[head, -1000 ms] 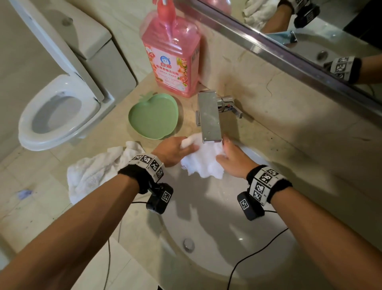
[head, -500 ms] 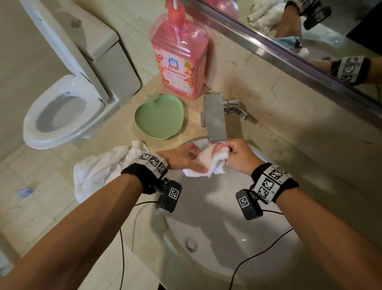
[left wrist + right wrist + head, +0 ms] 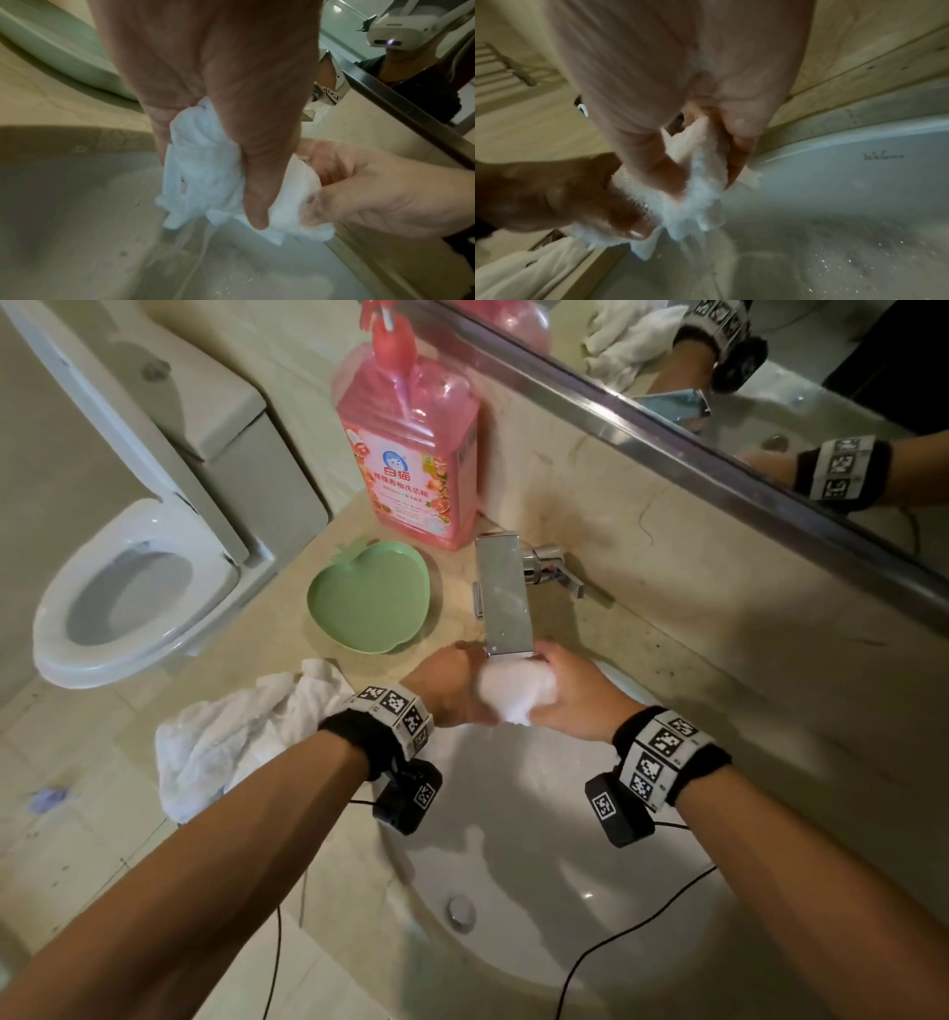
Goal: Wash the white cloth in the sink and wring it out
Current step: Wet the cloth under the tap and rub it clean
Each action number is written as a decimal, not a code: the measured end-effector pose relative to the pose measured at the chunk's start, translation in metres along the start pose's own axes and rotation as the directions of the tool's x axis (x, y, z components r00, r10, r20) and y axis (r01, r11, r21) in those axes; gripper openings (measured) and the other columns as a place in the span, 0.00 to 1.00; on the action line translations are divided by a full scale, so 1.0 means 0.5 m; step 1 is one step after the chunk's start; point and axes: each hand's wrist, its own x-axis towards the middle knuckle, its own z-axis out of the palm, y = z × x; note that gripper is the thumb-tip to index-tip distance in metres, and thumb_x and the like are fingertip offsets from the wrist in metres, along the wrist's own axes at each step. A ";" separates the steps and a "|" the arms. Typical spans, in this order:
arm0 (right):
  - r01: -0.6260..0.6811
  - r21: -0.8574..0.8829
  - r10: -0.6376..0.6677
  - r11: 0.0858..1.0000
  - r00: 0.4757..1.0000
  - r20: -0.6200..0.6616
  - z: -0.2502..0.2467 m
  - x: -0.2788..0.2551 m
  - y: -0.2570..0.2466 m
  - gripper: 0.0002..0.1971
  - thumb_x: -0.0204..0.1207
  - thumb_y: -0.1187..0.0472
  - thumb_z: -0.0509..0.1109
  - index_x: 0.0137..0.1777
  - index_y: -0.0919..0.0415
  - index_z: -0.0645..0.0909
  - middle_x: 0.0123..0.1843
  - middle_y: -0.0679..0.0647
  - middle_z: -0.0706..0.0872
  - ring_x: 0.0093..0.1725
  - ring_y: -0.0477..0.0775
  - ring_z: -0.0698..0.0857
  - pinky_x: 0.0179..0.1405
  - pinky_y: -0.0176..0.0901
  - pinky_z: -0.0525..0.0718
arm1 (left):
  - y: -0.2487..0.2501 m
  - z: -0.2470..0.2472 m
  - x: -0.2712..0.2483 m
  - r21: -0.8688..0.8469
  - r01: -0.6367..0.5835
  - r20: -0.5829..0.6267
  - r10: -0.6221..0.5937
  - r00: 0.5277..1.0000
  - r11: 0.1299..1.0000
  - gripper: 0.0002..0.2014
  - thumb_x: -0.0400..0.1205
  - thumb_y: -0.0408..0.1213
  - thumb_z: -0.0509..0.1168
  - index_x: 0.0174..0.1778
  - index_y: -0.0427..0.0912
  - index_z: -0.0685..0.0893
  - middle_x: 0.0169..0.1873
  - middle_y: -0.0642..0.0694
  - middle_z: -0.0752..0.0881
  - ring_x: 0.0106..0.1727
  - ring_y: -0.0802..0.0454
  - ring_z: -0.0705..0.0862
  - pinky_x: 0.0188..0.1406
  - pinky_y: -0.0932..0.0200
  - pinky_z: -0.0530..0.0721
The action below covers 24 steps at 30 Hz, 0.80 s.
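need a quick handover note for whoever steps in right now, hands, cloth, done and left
Left hand and right hand both grip the bunched white cloth just under the faucet, over the sink.
Done: cloth is wet; water streams off it into the basin.
Left: finish washing, wring it out.
A second white towel lies on the counter by the left wrist.

Dim, warm indoor light. Both hands cast soft shadows below the grip into the sink basin (image 3: pixel 539 942). Wrist views are blurred and smeared around the grip; wide-angle bending curves the mirror frame (image 3: pixel 667 428) beyond it.
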 end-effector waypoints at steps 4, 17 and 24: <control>0.105 -0.199 -0.135 0.974 0.981 -0.142 0.008 0.009 -0.008 0.18 0.66 0.69 0.79 0.58 0.66 0.86 0.50 0.59 0.88 0.47 0.58 0.83 0.38 0.26 0.65 | -0.013 0.007 0.001 -0.122 -0.005 0.013 0.006 1.000 0.993 0.39 0.63 0.47 0.84 0.68 0.45 0.76 0.51 0.53 0.84 0.52 0.50 0.83 0.57 0.56 0.81; -0.249 0.277 0.211 0.928 0.964 0.161 0.021 0.026 0.010 0.45 0.59 0.58 0.87 0.73 0.44 0.66 0.66 0.49 0.78 0.60 0.50 0.84 0.40 0.43 0.90 | 0.015 0.026 0.013 0.217 -0.200 -0.122 0.230 0.966 0.956 0.17 0.81 0.39 0.64 0.66 0.45 0.83 0.61 0.40 0.86 0.62 0.41 0.84 0.60 0.50 0.82; -0.069 -0.250 0.080 0.966 0.996 0.036 0.045 0.064 -0.012 0.21 0.63 0.50 0.82 0.56 0.48 0.83 0.52 0.46 0.86 0.49 0.50 0.83 0.45 0.42 0.81 | 0.040 0.027 0.027 0.284 0.022 -0.163 0.025 0.986 0.959 0.12 0.80 0.39 0.64 0.55 0.39 0.84 0.53 0.38 0.87 0.53 0.37 0.86 0.46 0.49 0.84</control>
